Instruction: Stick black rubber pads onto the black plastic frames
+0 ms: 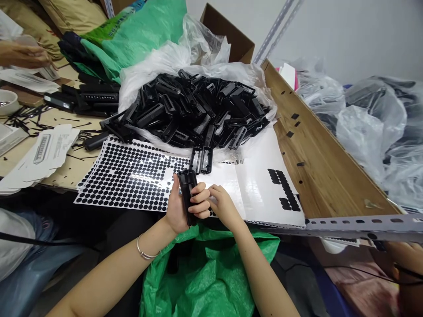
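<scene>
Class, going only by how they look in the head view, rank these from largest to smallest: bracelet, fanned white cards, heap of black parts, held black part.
1. Heap of black parts
2. Fanned white cards
3. Held black part
4. Bracelet
</scene>
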{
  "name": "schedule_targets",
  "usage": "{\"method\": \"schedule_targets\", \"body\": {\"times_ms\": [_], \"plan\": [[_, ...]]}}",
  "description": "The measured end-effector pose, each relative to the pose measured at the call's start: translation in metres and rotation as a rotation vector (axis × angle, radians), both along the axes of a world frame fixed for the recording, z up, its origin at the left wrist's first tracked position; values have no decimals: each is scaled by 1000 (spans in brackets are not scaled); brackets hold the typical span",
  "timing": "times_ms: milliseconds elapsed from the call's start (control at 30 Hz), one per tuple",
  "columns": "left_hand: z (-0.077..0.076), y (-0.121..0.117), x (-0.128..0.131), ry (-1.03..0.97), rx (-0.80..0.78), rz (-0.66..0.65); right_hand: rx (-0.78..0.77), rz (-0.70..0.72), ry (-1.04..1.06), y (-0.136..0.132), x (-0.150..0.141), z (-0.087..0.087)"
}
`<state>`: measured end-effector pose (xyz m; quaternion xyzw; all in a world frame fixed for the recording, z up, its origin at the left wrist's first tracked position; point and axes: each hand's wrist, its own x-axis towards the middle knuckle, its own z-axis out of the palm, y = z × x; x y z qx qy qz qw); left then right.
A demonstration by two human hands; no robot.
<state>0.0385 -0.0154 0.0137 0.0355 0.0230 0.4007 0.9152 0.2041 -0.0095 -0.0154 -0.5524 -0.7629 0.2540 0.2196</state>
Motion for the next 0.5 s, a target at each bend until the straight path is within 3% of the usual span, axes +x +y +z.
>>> {"method": "schedule_targets", "body": {"times_ms": [167, 500], "plan": [[3, 3, 1, 10, -87, 16, -30, 49, -10, -3, -2, 5], [1, 4, -2, -26, -79, 19, -54, 114, 9, 0, 7, 2]]}}
